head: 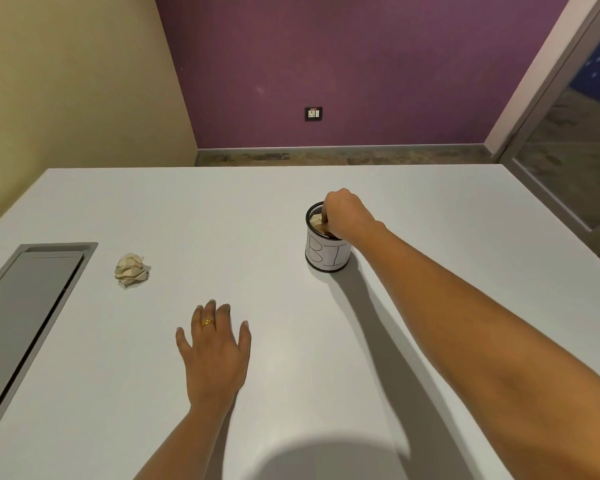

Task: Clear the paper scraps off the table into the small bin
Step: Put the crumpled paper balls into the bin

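Small bin (327, 249) carried a white paper wrap with hand-drawn letters, "B" and "I" readable; whatever followed was cut off by the curve of the can and the right wrist. No other writing or brand was legible.

Right hand (345, 214) sat at the bin's mouth, knuckles up, fingers (324, 216) curled down inside the rim. Right grip was bunched, fingertips hidden in the can, so whether it pinched anything could not be told. Pale crumpled paper (315, 221) showed inside the bin, directly under and touching that grip on its left side. Bin stood upright on the table (430, 209), its dark mesh rim visible just left of the knuckles.

Left hand (215, 351) lay palm down on the table, fingers spread flat, holding nothing. Gold ring (207, 322) on one finger.

One paper scrap (131, 270), a cream crumpled ball, sat on the table beyond and to the left of the left grip, apart from it, not touched. It was well apart from the right grip and the bin, far to their left.

Grey recessed panel (25, 306) was set in the table further left of the scrap.
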`<state>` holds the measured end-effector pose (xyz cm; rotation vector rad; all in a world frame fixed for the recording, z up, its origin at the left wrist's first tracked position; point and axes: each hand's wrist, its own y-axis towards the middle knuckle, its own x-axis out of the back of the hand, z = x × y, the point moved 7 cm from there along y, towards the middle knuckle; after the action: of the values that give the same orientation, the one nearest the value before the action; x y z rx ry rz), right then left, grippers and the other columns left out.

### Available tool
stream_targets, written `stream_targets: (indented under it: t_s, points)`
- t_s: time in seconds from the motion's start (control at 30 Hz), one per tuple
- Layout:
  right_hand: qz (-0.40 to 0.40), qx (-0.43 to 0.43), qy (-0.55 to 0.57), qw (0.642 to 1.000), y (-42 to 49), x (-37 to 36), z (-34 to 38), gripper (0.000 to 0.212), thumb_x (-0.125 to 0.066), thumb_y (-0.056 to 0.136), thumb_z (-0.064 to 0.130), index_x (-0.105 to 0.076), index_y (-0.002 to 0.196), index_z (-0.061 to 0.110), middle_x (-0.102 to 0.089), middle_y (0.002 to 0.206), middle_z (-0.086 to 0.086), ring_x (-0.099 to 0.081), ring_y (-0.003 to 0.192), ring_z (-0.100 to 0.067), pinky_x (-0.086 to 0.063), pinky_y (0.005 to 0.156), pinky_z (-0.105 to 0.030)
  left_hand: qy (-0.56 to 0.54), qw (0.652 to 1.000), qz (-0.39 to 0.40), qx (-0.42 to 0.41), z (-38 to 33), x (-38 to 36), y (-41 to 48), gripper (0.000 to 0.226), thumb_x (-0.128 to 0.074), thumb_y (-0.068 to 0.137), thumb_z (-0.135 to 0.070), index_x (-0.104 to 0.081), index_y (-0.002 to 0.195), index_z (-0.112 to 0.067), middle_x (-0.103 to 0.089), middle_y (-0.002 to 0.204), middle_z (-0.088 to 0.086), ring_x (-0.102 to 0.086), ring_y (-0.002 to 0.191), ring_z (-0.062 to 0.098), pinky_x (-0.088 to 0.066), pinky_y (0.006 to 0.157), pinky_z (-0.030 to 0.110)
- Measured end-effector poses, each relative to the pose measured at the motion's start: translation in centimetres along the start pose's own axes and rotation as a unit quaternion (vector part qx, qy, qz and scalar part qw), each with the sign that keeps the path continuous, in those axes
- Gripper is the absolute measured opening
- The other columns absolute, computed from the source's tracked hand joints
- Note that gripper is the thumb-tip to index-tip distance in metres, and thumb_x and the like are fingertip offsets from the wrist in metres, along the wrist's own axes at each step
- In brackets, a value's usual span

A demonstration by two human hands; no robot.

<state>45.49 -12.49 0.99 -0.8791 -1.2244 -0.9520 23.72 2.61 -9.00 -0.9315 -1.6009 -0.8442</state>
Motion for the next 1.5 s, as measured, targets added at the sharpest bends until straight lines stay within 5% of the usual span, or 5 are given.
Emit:
stream_targets:
  t_s: [0.17,0.33,0.77,1.17,1.5]
  points:
    - [0.036,0.002,-0.035,0.999,0.5,-0.9,0.3,0.02,-0.051,0.083,-0.005,-0.059,0.101,-0.003,-0.04,0.068,-0.006,-0.05,0.075,-0.027,-0.039,0.064,-0.028,0.006,1.0,0.008,0.003,0.0,-0.1,0.0,0.063,-0.016,0.084,-0.045,-0.054,0.118,-0.008,-0.055,0.131,0.014,-0.045,0.128,0.03,-0.034,0.101,0.058]
    - [0.078,0.017,-0.059,0.995,1.1,-1.6,0.6,0.025,-0.046,0.087,-0.004,-0.056,0.11,-0.003,-0.057,0.114,-0.019,-0.059,0.102,-0.032,-0.04,0.069,-0.03,0.007,1.0,0.011,0.005,0.0,0.0,0.0,0.064,-0.015,0.084,-0.045,-0.054,0.119,-0.008,-0.054,0.132,0.014,-0.045,0.129,0.03,-0.033,0.102,0.057]
    - [0.084,-0.055,0.018,0.995,1.0,-1.9,-1.1,0.028,-0.058,0.087,0.016,-0.054,0.109,0.0,-0.056,0.113,-0.016,-0.049,0.085,-0.028,-0.043,0.07,-0.033,0.012,1.0,0.012,0.005,0.0,0.1,-0.1,0.066,-0.013,0.084,-0.046,-0.053,0.12,-0.008,-0.053,0.133,0.014,-0.044,0.13,0.029,-0.032,0.103,0.056]
    - [-0.305,-0.168,0.337,0.874,-8.7,0.3,-7.2,0.017,-0.054,0.089,0.017,-0.068,0.097,0.014,-0.071,0.099,-0.005,-0.065,0.087,-0.02,-0.045,0.077,-0.028,0.007,1.0,0.005,0.003,-0.1,0.1,-0.1,0.062,-0.018,0.085,-0.045,-0.055,0.116,-0.006,-0.056,0.129,0.016,-0.047,0.127,0.031,-0.035,0.1,0.058]
    - [-0.082,-0.228,0.134,0.961,-14.0,-11.2,-10.4,0.053,-0.033,0.097,0.041,-0.027,0.144,0.015,-0.019,0.156,-0.009,-0.01,0.145,-0.023,-0.006,0.117,-0.049,0.001,1.0,0.0,0.0,0.1,-0.2,0.0,0.066,-0.014,0.083,-0.047,-0.052,0.121,-0.007,-0.051,0.134,0.014,-0.042,0.131,0.03,-0.031,0.103,0.058]
